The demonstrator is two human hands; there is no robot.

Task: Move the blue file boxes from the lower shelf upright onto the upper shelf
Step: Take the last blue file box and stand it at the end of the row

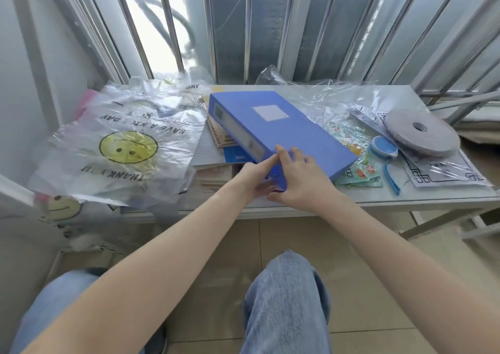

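Note:
A blue file box (284,129) with a white label lies flat and slanted on a stack of notebooks on the shelf top (378,205). Both hands hold its near corner. My left hand (257,178) grips the near end from the left and below, the index finger stretched along the edge. My right hand (297,178) rests over the corner from above, fingers spread on the lid by the round clasp. No other blue file box shows.
Smiley-face plastic bags (119,148) cover the left side. Notebooks (219,137) lie under the box. Snack packets (359,169), a blue brush (384,150), a grey tape roll (422,132) and patterned sheets sit to the right. Window bars (249,29) stand behind.

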